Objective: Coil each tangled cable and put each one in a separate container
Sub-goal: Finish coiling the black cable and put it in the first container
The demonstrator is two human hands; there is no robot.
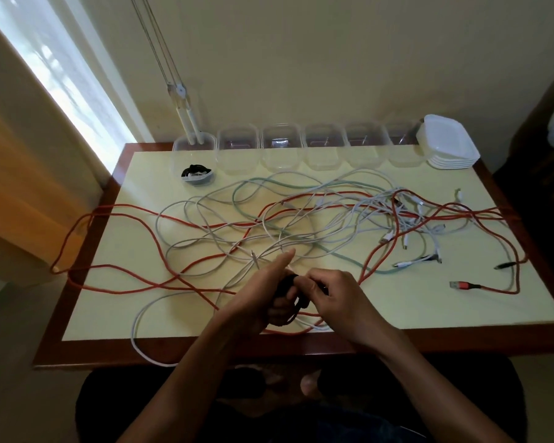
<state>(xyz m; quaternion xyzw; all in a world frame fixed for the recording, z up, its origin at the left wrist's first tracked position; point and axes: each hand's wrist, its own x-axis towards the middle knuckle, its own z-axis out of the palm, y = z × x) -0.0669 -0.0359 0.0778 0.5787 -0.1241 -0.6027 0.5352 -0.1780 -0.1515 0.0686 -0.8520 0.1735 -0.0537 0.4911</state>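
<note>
no readable text, labels or numbers anywhere

A: L hand (263,292)? 
B: Forearm up from bottom-left, index finger straight, pointing away; other fingers curled, dark cable (290,302) looped round them.
A: R hand (336,292)?
B: Forearm in from bottom-right, fingers bent, tips pinching same cable right beside L fingers. Hands touching.

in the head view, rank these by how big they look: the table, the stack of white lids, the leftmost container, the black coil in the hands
1. table
2. stack of white lids
3. leftmost container
4. black coil, wound round the left hand and pinched by the right hand

The coil is partly hidden by the fingers and nearer the camera, so its place against the container is unsure.
</note>
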